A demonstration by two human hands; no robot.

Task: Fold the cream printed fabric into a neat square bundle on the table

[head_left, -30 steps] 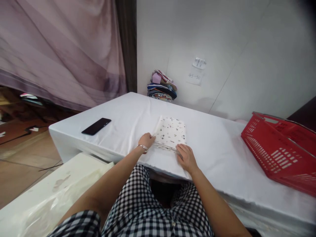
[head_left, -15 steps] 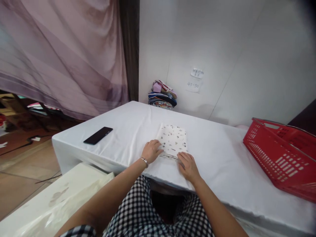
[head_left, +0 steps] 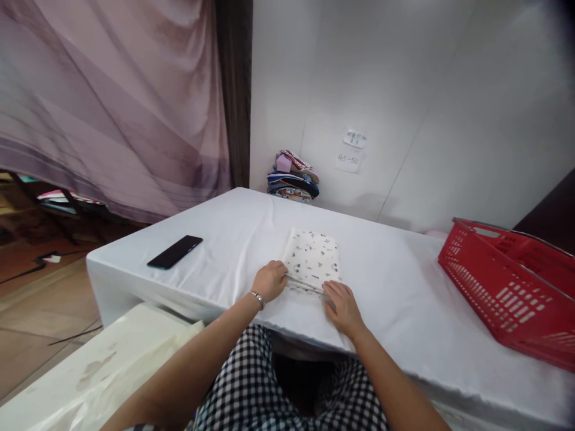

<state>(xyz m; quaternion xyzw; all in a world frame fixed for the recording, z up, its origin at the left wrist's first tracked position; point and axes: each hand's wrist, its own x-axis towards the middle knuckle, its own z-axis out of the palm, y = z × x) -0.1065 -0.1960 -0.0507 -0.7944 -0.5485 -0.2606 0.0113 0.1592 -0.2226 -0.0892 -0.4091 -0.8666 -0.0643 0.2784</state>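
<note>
Soft, even indoor light, faint shadows, sharp centre, wide-angle bending and darkening at corners.

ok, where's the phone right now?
Head view: the black phone lies flat on the white table, near its left end, apart from the left hand and the folded patterned cloth.

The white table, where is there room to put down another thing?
The white table is bare between the folded spotted cloth and the red basket, and between the black phone and the cloth. It is crowded at the cloth's near edge, where the left hand and right hand rest.
</note>
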